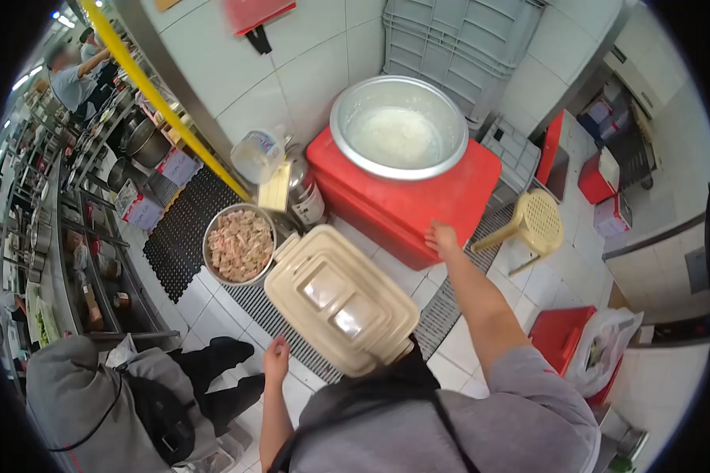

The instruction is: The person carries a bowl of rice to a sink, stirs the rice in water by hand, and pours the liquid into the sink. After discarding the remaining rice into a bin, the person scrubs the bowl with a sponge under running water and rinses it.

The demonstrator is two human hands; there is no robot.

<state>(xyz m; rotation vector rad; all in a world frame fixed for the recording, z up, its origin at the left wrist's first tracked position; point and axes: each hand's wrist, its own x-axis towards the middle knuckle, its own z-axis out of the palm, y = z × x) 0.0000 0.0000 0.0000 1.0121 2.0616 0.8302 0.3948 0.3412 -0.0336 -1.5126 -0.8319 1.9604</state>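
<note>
My right hand [443, 239] hangs by the front edge of a red lidded box [363, 206], fingers loosely apart and nothing in them. On that box stands a wide metal basin [398, 173] holding a white, grainy mass [394, 135]. Low beside the near left side of a beige lidded bin [292, 272] is my left hand [276, 359], loosely curled, apart from the bin and with nothing visible in it. Two clear panels show in the bin's lid. A metal bowl [207, 256] of raw meat pieces [241, 244] sits at the bin's far left.
A person in grey [79, 394] is close on my left. Behind the bin are a metal canister [306, 201] and a clear plastic tub [258, 158]. To the right stand a yellow stool [538, 222] and a red container [560, 335] with a plastic bag [603, 347]. Floor grating [442, 311] runs underfoot.
</note>
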